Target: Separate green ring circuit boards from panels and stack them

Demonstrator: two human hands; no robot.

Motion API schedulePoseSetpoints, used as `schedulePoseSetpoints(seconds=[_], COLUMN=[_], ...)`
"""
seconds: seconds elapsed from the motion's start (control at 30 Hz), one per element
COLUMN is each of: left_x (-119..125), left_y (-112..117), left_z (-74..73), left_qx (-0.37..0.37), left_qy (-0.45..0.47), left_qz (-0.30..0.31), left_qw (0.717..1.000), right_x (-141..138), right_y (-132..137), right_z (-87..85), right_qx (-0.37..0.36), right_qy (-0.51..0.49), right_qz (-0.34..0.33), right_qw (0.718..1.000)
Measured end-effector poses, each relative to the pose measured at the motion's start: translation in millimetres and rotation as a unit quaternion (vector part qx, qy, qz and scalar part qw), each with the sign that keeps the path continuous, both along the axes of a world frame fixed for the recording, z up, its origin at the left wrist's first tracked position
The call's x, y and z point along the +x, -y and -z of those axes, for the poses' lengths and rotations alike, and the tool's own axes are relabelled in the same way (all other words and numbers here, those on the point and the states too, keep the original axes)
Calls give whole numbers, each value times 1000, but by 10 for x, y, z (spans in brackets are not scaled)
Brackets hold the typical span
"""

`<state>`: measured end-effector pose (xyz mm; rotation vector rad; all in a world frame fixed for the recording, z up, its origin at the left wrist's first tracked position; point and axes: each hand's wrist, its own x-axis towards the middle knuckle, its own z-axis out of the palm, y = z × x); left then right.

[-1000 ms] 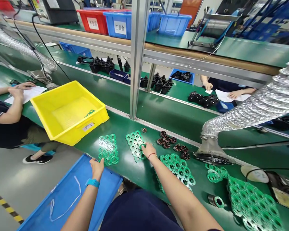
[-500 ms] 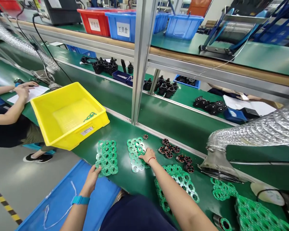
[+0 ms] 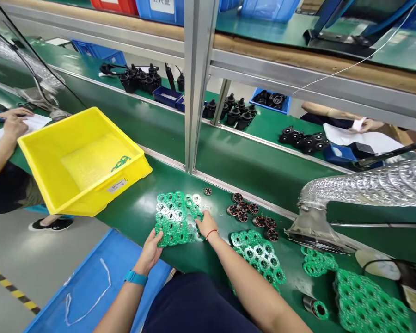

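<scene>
A pile of green circuit board panels [image 3: 175, 217] with round cut-outs lies on the green belt in front of me. My left hand [image 3: 151, 247] grips the pile's near left edge, fingers curled on it. My right hand [image 3: 205, 224] presses on the pile's right edge, fingers bent against the panels. A second green panel stack [image 3: 258, 254] lies just right of my right forearm. Several small copper-wound stators [image 3: 251, 213] sit beyond it.
A yellow bin [image 3: 79, 159] with a green strip inside overhangs the belt at left. A blue tray [image 3: 90, 286] sits below the table edge. A metal post [image 3: 194, 83] and a silver duct hood [image 3: 315, 226] stand nearby. More green panels [image 3: 360, 300] lie at right. Other people's hands work at far left and beyond.
The two separate green panel piles have been pushed together into one. My left hand moved right with its pile to meet the one under my right hand. The view tilted downward.
</scene>
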<state>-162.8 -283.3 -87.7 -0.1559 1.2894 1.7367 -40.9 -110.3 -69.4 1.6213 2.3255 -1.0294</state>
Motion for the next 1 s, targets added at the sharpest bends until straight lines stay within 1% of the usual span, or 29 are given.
schedulePoseSetpoints(seconds=[0.1, 0.3, 0.43, 0.57, 0.67, 0.73, 0.77, 0.8, 0.87, 0.93, 1.0], left_x=[64, 107, 138, 193, 223, 216, 202, 182, 130, 72, 16], left_y=[-39, -62, -113, -220, -299, -333, -345, -355, -375, -400, -425], left_z=[39, 76, 68, 81, 102, 110, 111, 109, 97, 74, 44], left_qx=[-9, -22, -22, -34, -75, -123, -148, -172, -208, -225, -228], left_qy=[-3, -17, -42, -86, -148, -201, -225, -244, -270, -279, -275], left_qz=[12, 38, 56, 87, 100, 98, 95, 92, 92, 102, 129], left_qw=[1000, 999, 997, 992, 981, 967, 958, 950, 936, 928, 925], right_x=[8, 16, 194, 429, 466, 412, 369, 319, 205, 86, -20], right_y=[39, 59, -120, -322, -282, -162, -91, -23, 89, 152, 176], right_z=[31, 61, 46, -16, -110, -157, -163, -152, -80, 39, 163], right_qx=[-3, 29, 19, 36, 78, 99, 98, 88, 40, -29, -97], right_qy=[-19, -58, -88, -76, -77, -100, -115, -130, -150, -158, -175], right_qz=[20, 62, 97, 145, 146, 121, 106, 93, 87, 106, 133], right_qw=[1000, 996, 991, 986, 983, 983, 983, 983, 984, 981, 971])
